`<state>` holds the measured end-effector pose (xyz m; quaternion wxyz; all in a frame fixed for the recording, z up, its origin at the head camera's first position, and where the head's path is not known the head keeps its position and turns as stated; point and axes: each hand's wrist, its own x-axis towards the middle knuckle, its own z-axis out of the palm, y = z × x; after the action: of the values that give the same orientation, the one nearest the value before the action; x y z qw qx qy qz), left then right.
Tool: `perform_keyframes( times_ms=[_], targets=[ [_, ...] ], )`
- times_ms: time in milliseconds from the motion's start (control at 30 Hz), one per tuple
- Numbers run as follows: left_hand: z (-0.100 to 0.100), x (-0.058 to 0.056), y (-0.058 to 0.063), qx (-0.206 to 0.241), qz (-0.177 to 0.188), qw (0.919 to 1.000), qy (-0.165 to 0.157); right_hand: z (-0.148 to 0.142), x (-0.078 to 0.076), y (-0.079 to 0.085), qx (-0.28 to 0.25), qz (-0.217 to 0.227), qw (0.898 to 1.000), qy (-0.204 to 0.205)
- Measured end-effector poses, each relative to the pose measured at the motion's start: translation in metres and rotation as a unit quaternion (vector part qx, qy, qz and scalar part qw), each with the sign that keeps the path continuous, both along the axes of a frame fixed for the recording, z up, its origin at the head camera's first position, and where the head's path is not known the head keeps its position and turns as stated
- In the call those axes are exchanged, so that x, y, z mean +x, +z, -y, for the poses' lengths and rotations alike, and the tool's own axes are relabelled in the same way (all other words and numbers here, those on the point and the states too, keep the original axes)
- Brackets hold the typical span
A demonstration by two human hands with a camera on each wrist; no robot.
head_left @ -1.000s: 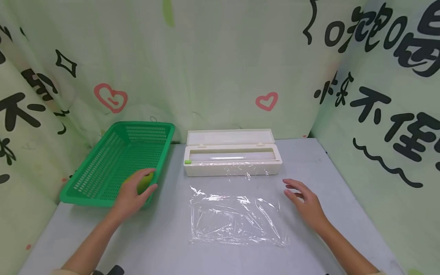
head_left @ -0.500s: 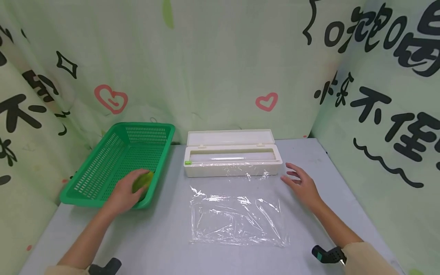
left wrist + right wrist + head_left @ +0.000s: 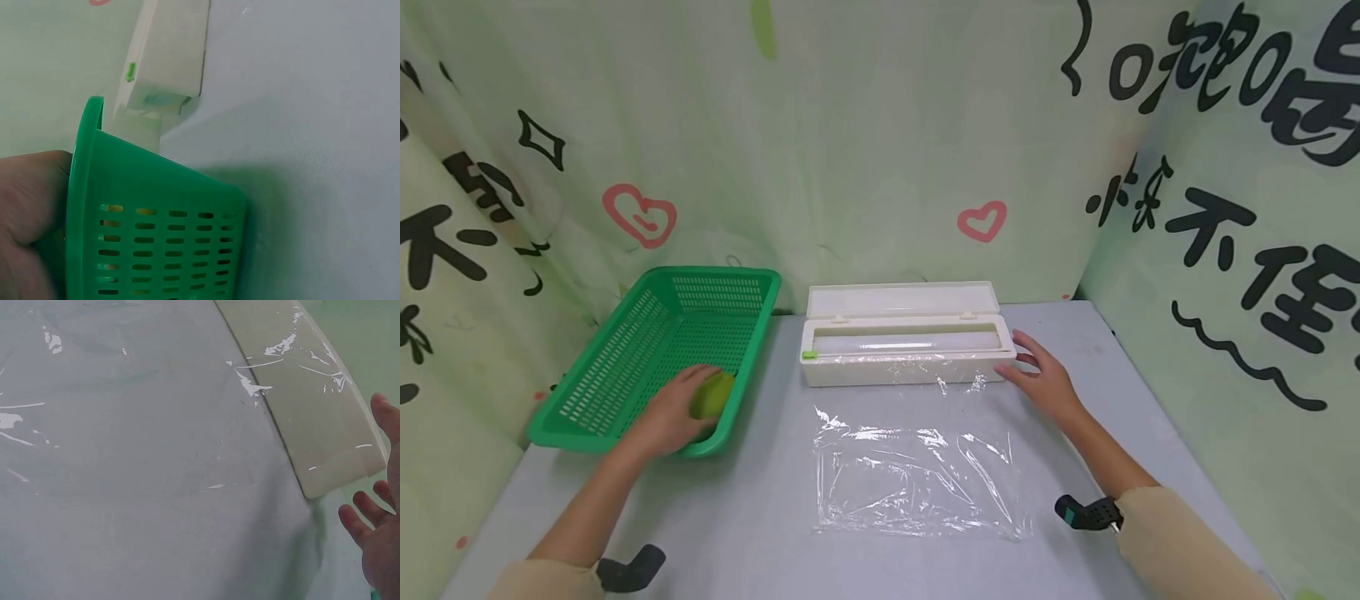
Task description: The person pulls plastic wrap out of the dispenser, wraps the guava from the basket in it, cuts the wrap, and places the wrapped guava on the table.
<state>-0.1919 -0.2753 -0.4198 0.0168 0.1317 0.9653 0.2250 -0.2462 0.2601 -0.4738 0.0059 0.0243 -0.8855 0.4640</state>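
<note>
In the head view my left hand (image 3: 673, 410) reaches into the front right corner of a green plastic basket (image 3: 655, 274), its fingers and thumb around a round yellow-green fruit (image 3: 712, 396). Only part of the fruit shows past the fingers. The left wrist view shows the basket's slotted side wall (image 3: 159, 181) hiding most of that hand. My right hand (image 3: 1043, 382) is at the right end of a white cling film dispenser (image 3: 910, 369), thumb near its front corner, fingers spread and relaxed. Clear cling film (image 3: 917, 479) runs from the dispenser onto the table, wrinkled and shiny.
The dispenser's lid (image 3: 902, 299) stands raised at the back, with a small green slider (image 3: 809, 354) at its left end. A printed curtain (image 3: 865, 167) closes off the back and sides of the table (image 3: 760, 517). Black devices (image 3: 631, 570) sit at both wrists.
My left hand has closed around the fruit and drawn slightly left and down inside the basket. My right hand has moved up and left to the dispenser's right end.
</note>
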Motion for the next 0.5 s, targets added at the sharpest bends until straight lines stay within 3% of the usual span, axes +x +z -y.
perform_keyframes(
  times_ms=[233, 500],
  targets=[
    [0.003, -0.005, 0.001, -0.023, 0.026, 0.9993, 0.014, 0.006, -0.014, -0.002, 0.017, -0.008, 1.000, 0.016],
    [0.004, -0.008, 0.001, -0.033, 0.055, 0.9977, 0.023, 0.010, -0.024, -0.009, 0.030, 0.014, 0.999, 0.011]
  ],
)
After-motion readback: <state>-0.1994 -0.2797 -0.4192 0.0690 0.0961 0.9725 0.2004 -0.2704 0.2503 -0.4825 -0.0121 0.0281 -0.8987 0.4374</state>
